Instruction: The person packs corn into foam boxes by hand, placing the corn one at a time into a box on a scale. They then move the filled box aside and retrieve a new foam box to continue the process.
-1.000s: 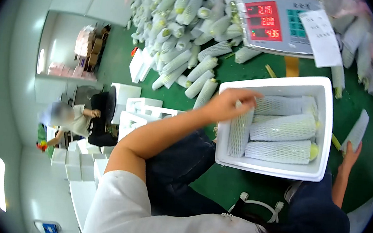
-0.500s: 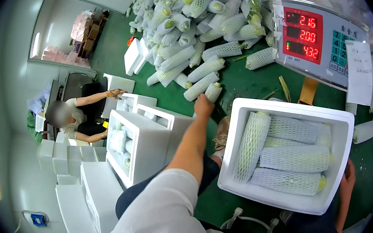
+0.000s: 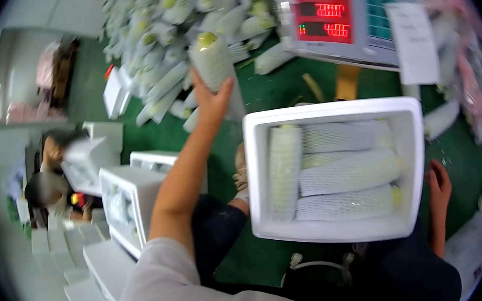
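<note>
My left hand [image 3: 212, 97] is closed around a long pale-green vegetable [image 3: 212, 56] in a white foam net sleeve, raised in front of a heap of similar sleeved vegetables [image 3: 168, 37]. Its yellow-green end points up. My right hand [image 3: 440, 180] is beside the right wall of a white foam box [image 3: 326, 234], fingers loosely apart and holding nothing. Inside the box, one sleeved vegetable [image 3: 283, 172] stands along the left side, and several others [image 3: 347, 176] lie crosswise next to it.
A scale [image 3: 348, 26] with red digits, now blurred, is beyond the box, a paper slip [image 3: 415, 42] hanging on it. More white foam boxes [image 3: 124, 203] stand at left, near a co-worker [image 3: 60, 193]. Further sleeved vegetables [image 3: 441, 118] lie at right.
My left hand has lifted a sleeved vegetable from the near edge of the heap. My right hand has come away from the box's side. The whole view has shifted.
</note>
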Demonstrator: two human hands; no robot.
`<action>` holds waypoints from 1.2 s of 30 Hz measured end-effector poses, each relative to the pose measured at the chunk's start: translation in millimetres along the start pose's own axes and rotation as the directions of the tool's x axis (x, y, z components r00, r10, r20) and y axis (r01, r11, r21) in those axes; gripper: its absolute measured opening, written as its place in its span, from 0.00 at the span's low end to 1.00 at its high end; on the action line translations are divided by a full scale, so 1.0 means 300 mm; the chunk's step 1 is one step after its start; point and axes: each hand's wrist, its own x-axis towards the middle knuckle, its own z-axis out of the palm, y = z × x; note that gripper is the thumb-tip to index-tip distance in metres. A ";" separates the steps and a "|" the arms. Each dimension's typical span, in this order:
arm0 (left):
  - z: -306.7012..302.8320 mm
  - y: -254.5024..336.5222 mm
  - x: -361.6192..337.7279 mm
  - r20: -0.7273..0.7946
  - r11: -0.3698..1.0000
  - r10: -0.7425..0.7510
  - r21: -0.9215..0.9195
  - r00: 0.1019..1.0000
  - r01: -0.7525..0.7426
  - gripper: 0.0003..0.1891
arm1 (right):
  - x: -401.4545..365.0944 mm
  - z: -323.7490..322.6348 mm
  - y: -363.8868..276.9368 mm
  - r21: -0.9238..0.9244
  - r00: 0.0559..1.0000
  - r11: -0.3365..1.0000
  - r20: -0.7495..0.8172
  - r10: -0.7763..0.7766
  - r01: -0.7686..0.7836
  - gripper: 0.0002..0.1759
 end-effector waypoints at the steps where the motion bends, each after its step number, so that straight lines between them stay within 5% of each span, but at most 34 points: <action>1: 0.001 0.155 0.015 0.070 0.971 0.165 -0.186 0.984 -0.150 0.52 | 0.002 0.008 -0.032 0.004 1.000 1.000 -0.020 0.021 -0.021 0.20; 2: 0.010 0.310 0.001 0.151 0.899 0.385 -0.286 0.910 -0.332 0.51 | -0.001 0.016 -0.051 0.012 0.998 0.999 -0.031 0.048 -0.047 0.20; 4: 0.085 0.537 -0.061 0.317 0.610 0.788 -0.283 0.528 -0.740 0.50 | 0.004 0.048 -0.033 0.066 0.998 0.998 -0.054 -0.012 0.016 0.20; 5: 0.149 0.612 -0.125 0.435 0.550 0.801 -0.258 0.413 -0.795 0.50 | -0.012 0.069 -0.060 0.090 0.997 0.996 -0.072 0.009 -0.003 0.20; 6: 0.193 0.715 -0.220 0.699 0.710 0.542 -0.085 0.466 -0.699 0.47 | -0.021 0.095 -0.092 0.118 0.996 0.993 -0.086 0.025 -0.014 0.19; 7: 0.257 0.752 -0.305 0.748 0.777 0.391 0.043 0.536 -0.628 0.41 | -0.033 0.116 -0.102 0.162 0.992 0.987 -0.125 -0.001 0.022 0.19; 8: 0.315 0.710 -0.384 0.705 0.706 0.417 0.147 0.574 -0.693 0.40 | -0.057 0.107 -0.117 0.116 0.986 0.992 -0.161 -0.034 0.053 0.19; 10: 0.325 0.664 -0.426 0.769 0.503 0.421 0.244 0.482 -0.829 0.35 | -0.063 0.074 -0.182 0.011 0.966 0.990 -0.222 -0.133 0.139 0.19; 12: 0.236 0.729 -0.367 0.822 0.458 0.413 0.185 0.392 -0.870 0.32 | -0.021 -0.056 -0.296 -0.041 0.908 0.964 -0.330 -0.260 0.261 0.19; 14: 0.105 0.808 -0.299 0.857 0.411 0.403 0.144 0.321 -0.900 0.29 | 0.028 -0.243 -0.483 0.068 0.856 0.940 -0.441 -0.271 0.333 0.22; 16: -0.023 0.862 -0.250 0.919 0.445 0.232 0.190 0.317 -0.875 0.27 | -0.006 -0.362 -0.773 0.247 0.736 0.783 -0.576 -0.356 0.571 0.21; 18: -0.129 0.881 -0.264 0.937 0.655 -0.022 0.276 0.348 -0.704 0.26 | -0.146 -0.435 -0.991 -0.014 0.638 0.737 -0.490 -0.594 0.676 0.21; 19: -0.176 0.864 -0.282 0.933 0.739 -0.146 0.324 0.329 -0.591 0.26 | -0.243 -0.477 -1.041 -0.267 0.598 0.677 -0.322 -0.734 0.686 0.23; 21: -0.258 0.744 -0.340 0.985 0.960 -0.149 0.166 0.093 -0.227 0.27 | -0.484 -0.553 -1.082 -0.746 0.504 0.374 -0.060 -0.862 0.551 0.26; 22: -0.317 0.734 -0.410 0.979 0.971 -0.201 0.202 -0.017 0.125 0.27 | -0.616 -0.600 -1.076 -0.915 0.454 0.165 0.022 -0.891 0.367 0.27; 23: -0.368 0.642 -0.497 0.992 0.916 -0.091 0.118 -0.086 0.383 0.24 | -0.655 -0.781 -0.904 -0.941 0.431 0.255 -0.139 -0.891 0.223 0.27; 24: -0.438 0.669 -0.562 0.993 0.785 -0.108 0.064 0.035 0.616 0.20 | -0.694 -0.962 -0.732 -0.931 0.397 0.356 -0.296 -0.869 0.085 0.27; 26: -0.519 0.740 -0.651 0.952 0.794 -0.080 -0.118 0.295 0.596 0.19 | -0.832 -1.475 -0.160 -0.903 0.383 0.340 -0.420 -0.822 -0.261 0.28; 27: -0.552 0.775 -0.671 0.938 0.851 -0.087 -0.106 0.336 0.515 0.19 | -0.936 -1.589 0.058 -0.881 0.382 0.258 -0.414 -0.826 -0.396 0.29; 28: -0.583 0.808 -0.695 0.920 0.896 -0.090 -0.093 0.382 0.435 0.18 | -1.046 -1.626 0.295 -0.761 0.487 0.320 -0.620 -0.615 -0.565 0.31; 31: -0.645 0.803 -0.725 0.911 0.911 -0.116 -0.061 0.396 0.408 0.15 | -1.305 -1.162 0.230 -0.723 0.637 0.073 -0.647 -0.420 -0.687 0.38; 33: -0.668 0.854 -0.771 0.896 0.916 -0.113 -0.073 0.429 0.394 0.13 | -1.387 -1.023 0.148 -0.812 0.714 0.097 -0.557 -0.424 -0.576 0.42; 36: -0.659 0.867 -0.891 0.789 0.927 0.054 -0.267 0.612 0.262 0.12 | -1.374 -1.118 0.233 -0.738 0.446 0.362 -0.648 -0.617 -0.570 0.47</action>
